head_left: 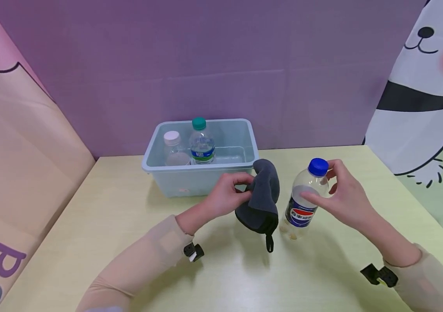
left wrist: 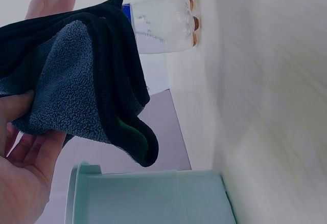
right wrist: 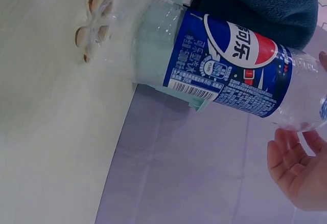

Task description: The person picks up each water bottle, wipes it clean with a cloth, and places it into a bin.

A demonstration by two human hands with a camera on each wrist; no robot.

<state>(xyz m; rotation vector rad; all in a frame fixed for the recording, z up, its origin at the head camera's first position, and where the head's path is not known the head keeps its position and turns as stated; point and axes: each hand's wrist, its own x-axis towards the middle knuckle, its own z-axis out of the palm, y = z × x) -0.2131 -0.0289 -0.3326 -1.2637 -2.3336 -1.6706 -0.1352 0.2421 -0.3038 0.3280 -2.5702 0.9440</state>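
Note:
My left hand (head_left: pixel 232 195) pinches a folded dark grey cloth (head_left: pixel 261 197) and holds it up over the table; its black hanging loop dangles at the bottom. The fleecy weave and dark edging of the cloth (left wrist: pixel 69 75) show in the left wrist view. To the right, a clear plastic Pepsi bottle (head_left: pixel 301 206) with a blue cap stands near the cloth. My right hand (head_left: pixel 342 197) holds this bottle by its shoulder, thumb in front and fingers behind. Its printed label (right wrist: pixel 232 63) faces the right wrist camera, where part of the right hand (right wrist: pixel 299 168) shows at the shoulder.
Behind the cloth stands a light blue bin (head_left: pixel 202 184). Inside it are a bottle with a white cap (head_left: pixel 172 138) and a bottle with a green cap (head_left: pixel 202 141). A purple backdrop (head_left: pixel 221 65) rises behind the pale wooden table (head_left: pixel 245 281).

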